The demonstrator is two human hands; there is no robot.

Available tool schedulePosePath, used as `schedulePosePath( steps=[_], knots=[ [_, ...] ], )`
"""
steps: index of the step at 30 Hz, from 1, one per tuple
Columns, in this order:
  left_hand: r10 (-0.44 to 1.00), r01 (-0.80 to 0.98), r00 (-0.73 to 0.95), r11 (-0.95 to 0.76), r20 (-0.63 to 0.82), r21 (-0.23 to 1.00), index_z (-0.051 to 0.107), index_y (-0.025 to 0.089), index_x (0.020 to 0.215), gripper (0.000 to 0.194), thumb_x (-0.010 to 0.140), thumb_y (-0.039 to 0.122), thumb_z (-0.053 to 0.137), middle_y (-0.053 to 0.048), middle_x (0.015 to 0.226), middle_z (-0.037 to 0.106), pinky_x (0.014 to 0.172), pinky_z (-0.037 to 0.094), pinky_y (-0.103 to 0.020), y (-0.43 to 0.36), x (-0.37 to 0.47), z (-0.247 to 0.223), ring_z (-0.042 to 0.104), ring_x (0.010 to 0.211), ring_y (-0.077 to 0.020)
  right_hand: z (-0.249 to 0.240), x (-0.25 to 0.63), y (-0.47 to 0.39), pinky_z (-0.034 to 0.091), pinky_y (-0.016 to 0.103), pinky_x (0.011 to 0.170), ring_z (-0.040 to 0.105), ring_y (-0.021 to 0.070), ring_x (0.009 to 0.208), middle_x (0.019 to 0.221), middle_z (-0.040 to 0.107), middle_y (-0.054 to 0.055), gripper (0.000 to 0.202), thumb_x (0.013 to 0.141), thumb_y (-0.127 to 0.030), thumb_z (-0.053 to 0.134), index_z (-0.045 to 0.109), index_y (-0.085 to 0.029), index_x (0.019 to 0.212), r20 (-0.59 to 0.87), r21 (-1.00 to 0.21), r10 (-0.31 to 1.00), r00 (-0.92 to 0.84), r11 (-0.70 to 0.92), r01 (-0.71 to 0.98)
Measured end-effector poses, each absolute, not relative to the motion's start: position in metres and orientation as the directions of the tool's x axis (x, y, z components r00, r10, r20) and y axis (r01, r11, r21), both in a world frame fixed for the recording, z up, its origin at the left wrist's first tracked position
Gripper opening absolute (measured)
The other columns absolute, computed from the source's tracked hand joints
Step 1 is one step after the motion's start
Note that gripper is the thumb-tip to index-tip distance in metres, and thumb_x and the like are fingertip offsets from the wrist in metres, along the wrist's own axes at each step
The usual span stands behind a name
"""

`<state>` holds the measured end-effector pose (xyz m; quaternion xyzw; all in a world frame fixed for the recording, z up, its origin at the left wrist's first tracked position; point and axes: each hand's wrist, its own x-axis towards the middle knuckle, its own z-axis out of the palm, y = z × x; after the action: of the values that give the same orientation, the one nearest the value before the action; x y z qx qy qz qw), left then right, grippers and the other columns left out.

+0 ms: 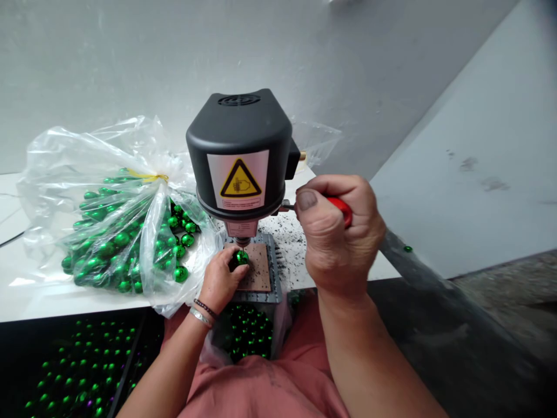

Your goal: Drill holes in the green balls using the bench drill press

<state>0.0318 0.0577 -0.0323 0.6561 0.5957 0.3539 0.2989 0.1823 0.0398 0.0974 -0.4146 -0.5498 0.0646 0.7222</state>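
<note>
A black bench drill press with a yellow warning label stands in front of me. Under its chuck, my left hand pinches a shiny green ball between thumb and fingers. The ball rests on a brown board over the grey drill base. The drill bit comes down at the ball's top; whether it has entered the ball I cannot tell. My right hand is wrapped round the drill's red-knobbed lever, to the right of the head.
A clear plastic bag of green balls lies at the left on the white table. Dark shavings litter the table by the base. More green balls are at my lap and in a dark container at lower left.
</note>
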Motion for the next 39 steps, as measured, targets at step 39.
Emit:
schedulePosePath(
  steps=[39],
  knots=[
    [0.991,0.570,0.090,-0.137,0.104,0.810,0.065,0.024,0.097,0.032,0.066,0.032,0.066,-0.005,0.100,0.065,0.092,0.036,-0.034,0.058,0.031,-0.041,0.055,0.097,-0.0222,0.093,0.183,0.035,0.036,0.015,0.046,0.039,0.0011,0.050,0.058,0.047,-0.007,0.008,0.077,-0.029,0.055,0.054,-0.021,0.074,0.740,-0.670,0.570,0.357,0.672,0.316]
  ],
)
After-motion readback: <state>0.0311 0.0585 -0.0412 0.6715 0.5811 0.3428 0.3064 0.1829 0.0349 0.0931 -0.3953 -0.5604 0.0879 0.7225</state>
